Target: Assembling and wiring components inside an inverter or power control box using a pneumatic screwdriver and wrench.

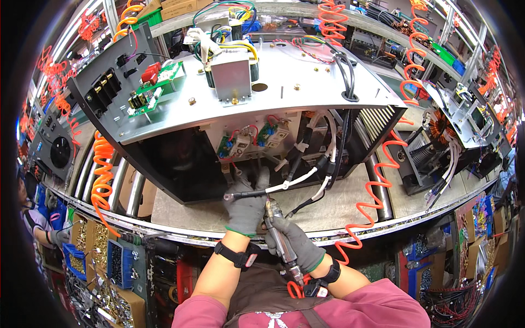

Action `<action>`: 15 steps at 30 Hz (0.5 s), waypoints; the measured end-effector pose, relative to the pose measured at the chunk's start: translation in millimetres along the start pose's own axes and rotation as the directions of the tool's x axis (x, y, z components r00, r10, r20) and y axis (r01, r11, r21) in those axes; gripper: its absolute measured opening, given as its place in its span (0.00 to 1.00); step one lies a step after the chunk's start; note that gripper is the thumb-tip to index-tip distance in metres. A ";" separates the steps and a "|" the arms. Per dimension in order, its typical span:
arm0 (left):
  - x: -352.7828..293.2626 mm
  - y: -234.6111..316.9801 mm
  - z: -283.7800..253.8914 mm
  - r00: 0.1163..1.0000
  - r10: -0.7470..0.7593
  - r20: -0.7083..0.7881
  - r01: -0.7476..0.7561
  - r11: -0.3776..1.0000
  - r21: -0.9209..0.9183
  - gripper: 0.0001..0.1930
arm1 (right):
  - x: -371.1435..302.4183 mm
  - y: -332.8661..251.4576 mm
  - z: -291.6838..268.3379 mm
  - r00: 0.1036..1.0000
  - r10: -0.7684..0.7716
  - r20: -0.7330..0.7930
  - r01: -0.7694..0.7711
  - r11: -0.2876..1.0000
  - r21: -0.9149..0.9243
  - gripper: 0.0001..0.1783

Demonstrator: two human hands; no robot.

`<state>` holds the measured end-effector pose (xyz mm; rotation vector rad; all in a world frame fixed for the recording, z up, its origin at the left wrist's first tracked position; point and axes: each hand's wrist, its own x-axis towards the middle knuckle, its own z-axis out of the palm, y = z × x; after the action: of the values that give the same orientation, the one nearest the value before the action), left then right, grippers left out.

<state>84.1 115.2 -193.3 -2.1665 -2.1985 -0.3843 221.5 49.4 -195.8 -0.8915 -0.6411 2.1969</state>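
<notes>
My left hand [247,206], in a grey glove, reaches into the open front of a black and silver machine chassis [164,131]. Its fingers look stretched out and apart, though the tips are in shadow near small green circuit boards [268,134]. Across this hand lies a white and black cable [290,183] with a metal lug at its end. My right hand [299,244], also gloved, is wrapped round an air screwdriver [282,240]. The tool's nose points up toward the chassis, beside my left wrist, and an orange hose joins its lower end.
The chassis stands on a worn board [180,213] over rollers [135,194]. Orange coiled hoses [372,210] hang on both sides. Another part-built unit [443,136] is at right. Bins of screws [101,243] sit lower left; a person [38,221] is at far left.
</notes>
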 end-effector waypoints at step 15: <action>-16.5 -11.1 -57.6 0.897 0.428 -0.114 -0.368 0.575 -0.731 0.23 | -0.3 5.7 -1.0 0.999 -0.025 -0.031 0.026 1.000 0.003 0.20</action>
<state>64.9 87.8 -142.4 -3.0021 -1.6074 -1.3907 220.1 45.6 -200.0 -0.9089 -0.6308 2.1569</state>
